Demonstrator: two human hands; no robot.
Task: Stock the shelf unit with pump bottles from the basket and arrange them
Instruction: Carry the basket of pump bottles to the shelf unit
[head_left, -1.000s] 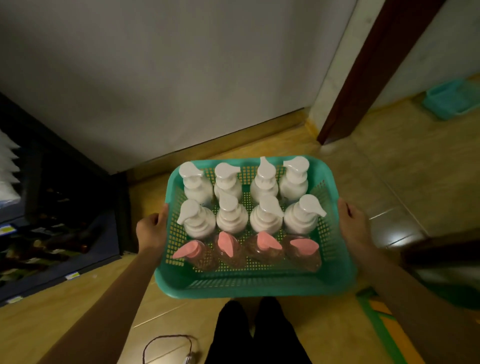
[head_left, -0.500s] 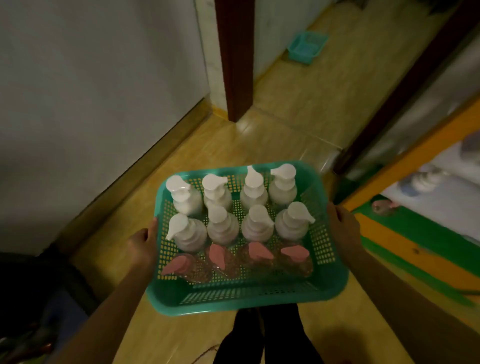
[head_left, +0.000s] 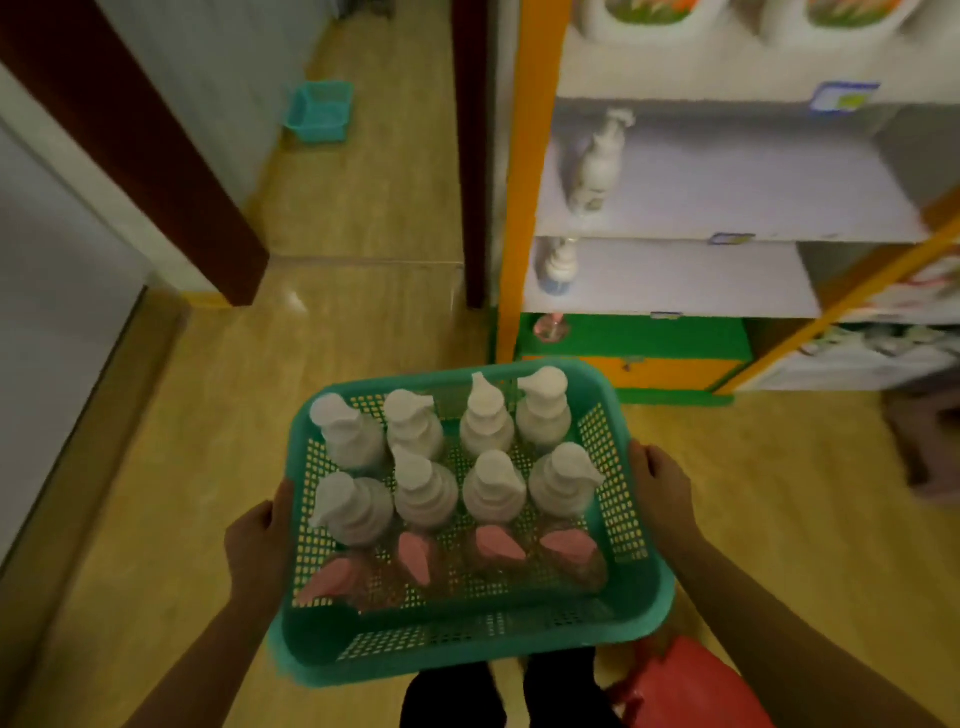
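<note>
I carry a teal plastic basket (head_left: 467, 652) in front of me above the floor. My left hand (head_left: 257, 545) grips its left rim and my right hand (head_left: 662, 493) grips its right rim. Inside stand several white pump bottles (head_left: 426, 488) in two rows, with a row of several clear bottles with pink pumps (head_left: 498, 543) nearest me. The shelf unit (head_left: 670, 275) with white boards and an orange frame stands ahead to the right. A tall white pump bottle (head_left: 597, 161), a smaller white one (head_left: 558, 265) and a pink one (head_left: 550, 327) stand at the left ends of its shelves.
A dark red door frame (head_left: 470, 156) stands just left of the shelf unit. Another teal basket (head_left: 319, 111) lies on the floor far back. A red object (head_left: 691, 686) sits by my feet at the lower right. Grey wall runs along the left.
My view has swung right with the basket still held in both hands. The dark shelf on the left is gone from view and the orange-framed shelf unit has come fully into sight ahead.
</note>
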